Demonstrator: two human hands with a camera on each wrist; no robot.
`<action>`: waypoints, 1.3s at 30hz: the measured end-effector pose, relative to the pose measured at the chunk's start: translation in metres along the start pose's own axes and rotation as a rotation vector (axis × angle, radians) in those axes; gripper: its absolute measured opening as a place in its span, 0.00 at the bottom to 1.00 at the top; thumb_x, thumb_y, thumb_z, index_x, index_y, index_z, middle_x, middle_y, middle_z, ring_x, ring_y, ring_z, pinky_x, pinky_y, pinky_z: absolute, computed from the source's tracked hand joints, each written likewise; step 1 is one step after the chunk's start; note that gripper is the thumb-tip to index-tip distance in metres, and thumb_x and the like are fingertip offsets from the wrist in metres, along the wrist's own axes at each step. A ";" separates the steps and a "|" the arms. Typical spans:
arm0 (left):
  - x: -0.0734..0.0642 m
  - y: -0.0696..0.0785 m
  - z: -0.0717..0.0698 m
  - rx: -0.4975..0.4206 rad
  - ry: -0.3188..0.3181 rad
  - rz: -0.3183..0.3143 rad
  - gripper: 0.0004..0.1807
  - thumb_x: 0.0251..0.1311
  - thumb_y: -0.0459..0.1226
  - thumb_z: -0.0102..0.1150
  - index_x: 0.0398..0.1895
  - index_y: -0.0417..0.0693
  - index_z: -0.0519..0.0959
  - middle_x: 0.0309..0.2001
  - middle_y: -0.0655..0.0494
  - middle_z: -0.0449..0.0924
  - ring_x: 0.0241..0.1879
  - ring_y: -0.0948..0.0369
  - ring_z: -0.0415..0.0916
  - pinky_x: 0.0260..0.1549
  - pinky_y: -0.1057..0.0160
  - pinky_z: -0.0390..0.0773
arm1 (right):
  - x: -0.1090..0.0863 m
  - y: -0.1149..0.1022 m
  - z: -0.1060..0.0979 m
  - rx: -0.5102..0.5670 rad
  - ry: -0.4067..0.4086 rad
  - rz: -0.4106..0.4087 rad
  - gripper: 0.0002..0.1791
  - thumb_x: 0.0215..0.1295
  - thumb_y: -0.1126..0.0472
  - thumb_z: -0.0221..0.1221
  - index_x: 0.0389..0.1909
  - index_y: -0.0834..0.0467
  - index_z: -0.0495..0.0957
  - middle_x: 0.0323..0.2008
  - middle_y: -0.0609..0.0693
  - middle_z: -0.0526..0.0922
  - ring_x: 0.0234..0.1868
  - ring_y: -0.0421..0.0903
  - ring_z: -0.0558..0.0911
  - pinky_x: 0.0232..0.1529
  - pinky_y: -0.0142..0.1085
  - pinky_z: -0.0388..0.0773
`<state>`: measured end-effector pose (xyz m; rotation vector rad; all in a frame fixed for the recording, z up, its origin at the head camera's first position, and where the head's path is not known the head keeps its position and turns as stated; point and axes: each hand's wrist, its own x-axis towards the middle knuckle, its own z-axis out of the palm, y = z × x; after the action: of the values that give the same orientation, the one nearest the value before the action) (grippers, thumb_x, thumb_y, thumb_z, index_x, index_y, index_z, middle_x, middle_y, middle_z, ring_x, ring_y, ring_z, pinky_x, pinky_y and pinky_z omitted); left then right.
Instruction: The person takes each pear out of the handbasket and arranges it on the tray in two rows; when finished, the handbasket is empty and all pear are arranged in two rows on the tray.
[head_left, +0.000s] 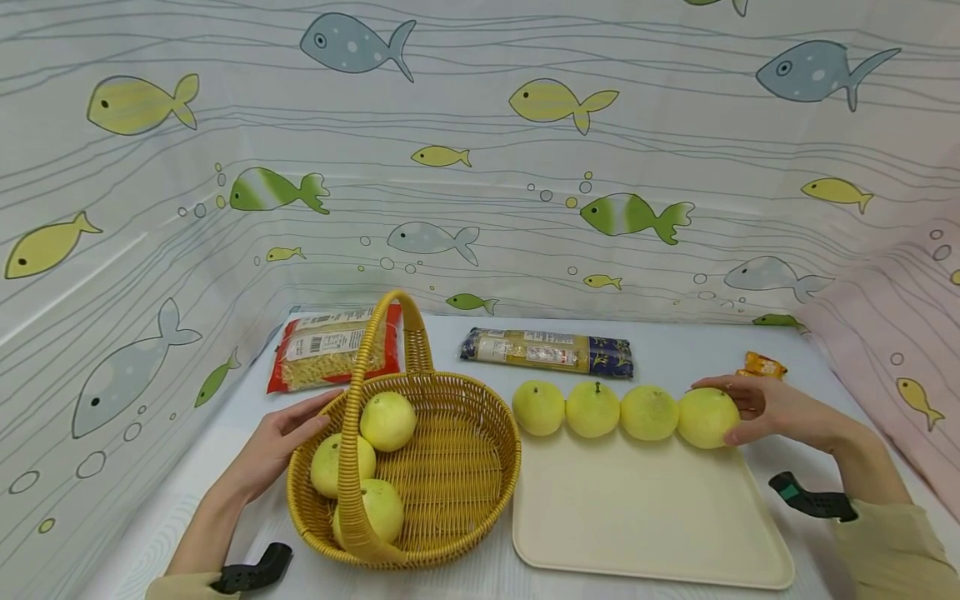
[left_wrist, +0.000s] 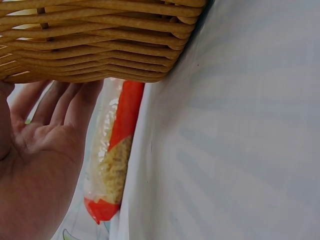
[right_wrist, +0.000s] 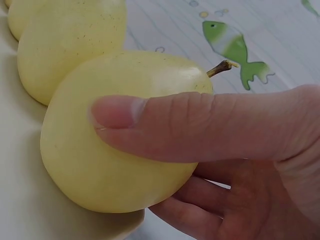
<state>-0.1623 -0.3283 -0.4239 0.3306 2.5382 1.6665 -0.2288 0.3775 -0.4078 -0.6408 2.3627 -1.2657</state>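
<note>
My right hand (head_left: 795, 412) grips a pale yellow pear (head_left: 705, 419) at the right end of a row along the tray's far edge. In the right wrist view, the thumb lies across this pear (right_wrist: 120, 180), and its brown stem points away. Three more pears (head_left: 649, 413) stand to its left. My left hand (head_left: 262, 454) rests against the left side of a woven basket (head_left: 510, 479); in the left wrist view its fingers (left_wrist: 75, 107) reach behind the wicker and their tips are hidden. Three pears (head_left: 388, 422) sit in the basket's left part, under its tall handle.
The cream tray (head_left: 645, 517) lies right of the basket. Behind the basket is a red and clear pasta bag (head_left: 330, 346). A blue-ended long pack (head_left: 547, 352) lies behind the pears, with a small orange packet (head_left: 763, 365) at the far right. Fish-print cloth (head_left: 525, 250) encloses the table.
</note>
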 end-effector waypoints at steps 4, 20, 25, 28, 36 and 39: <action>0.000 0.000 0.000 0.002 0.000 -0.001 0.26 0.77 0.41 0.47 0.74 0.45 0.66 0.62 0.77 0.74 0.60 0.81 0.68 0.54 0.79 0.71 | 0.001 -0.001 0.001 -0.015 0.013 0.015 0.39 0.59 0.65 0.69 0.71 0.62 0.66 0.57 0.37 0.80 0.52 0.36 0.81 0.49 0.30 0.80; 0.000 0.000 0.000 0.005 -0.002 0.000 0.26 0.77 0.41 0.47 0.75 0.45 0.65 0.62 0.77 0.74 0.60 0.82 0.68 0.54 0.78 0.71 | 0.001 -0.002 0.002 -0.033 0.022 0.012 0.39 0.60 0.64 0.69 0.71 0.63 0.64 0.57 0.38 0.79 0.52 0.33 0.80 0.48 0.29 0.80; 0.000 -0.001 0.000 0.002 -0.003 0.000 0.26 0.77 0.41 0.47 0.75 0.45 0.65 0.62 0.77 0.74 0.60 0.81 0.68 0.54 0.78 0.71 | 0.001 -0.004 0.002 -0.030 0.018 0.004 0.39 0.60 0.65 0.68 0.71 0.64 0.64 0.58 0.41 0.79 0.52 0.35 0.81 0.48 0.29 0.80; 0.000 -0.001 0.000 -0.001 -0.003 0.006 0.26 0.77 0.40 0.47 0.75 0.45 0.65 0.62 0.77 0.74 0.60 0.81 0.68 0.54 0.78 0.71 | 0.000 -0.006 0.002 -0.041 0.017 0.004 0.39 0.60 0.64 0.68 0.72 0.62 0.64 0.58 0.42 0.79 0.52 0.35 0.81 0.48 0.29 0.79; 0.000 -0.001 0.000 -0.009 -0.003 0.014 0.25 0.77 0.40 0.47 0.74 0.43 0.65 0.62 0.77 0.74 0.60 0.81 0.68 0.54 0.79 0.71 | -0.004 -0.007 -0.003 -0.066 0.058 -0.051 0.35 0.63 0.65 0.66 0.72 0.56 0.67 0.65 0.47 0.76 0.59 0.30 0.76 0.53 0.26 0.76; -0.001 -0.001 0.000 -0.012 -0.002 0.011 0.26 0.77 0.40 0.47 0.74 0.43 0.65 0.62 0.77 0.74 0.60 0.81 0.68 0.54 0.79 0.71 | -0.004 -0.009 -0.005 -0.075 0.088 -0.074 0.33 0.64 0.67 0.64 0.70 0.56 0.69 0.65 0.54 0.76 0.61 0.29 0.75 0.55 0.23 0.72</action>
<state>-0.1619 -0.3290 -0.4245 0.3462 2.5282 1.6839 -0.2263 0.3791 -0.3973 -0.7156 2.4898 -1.2658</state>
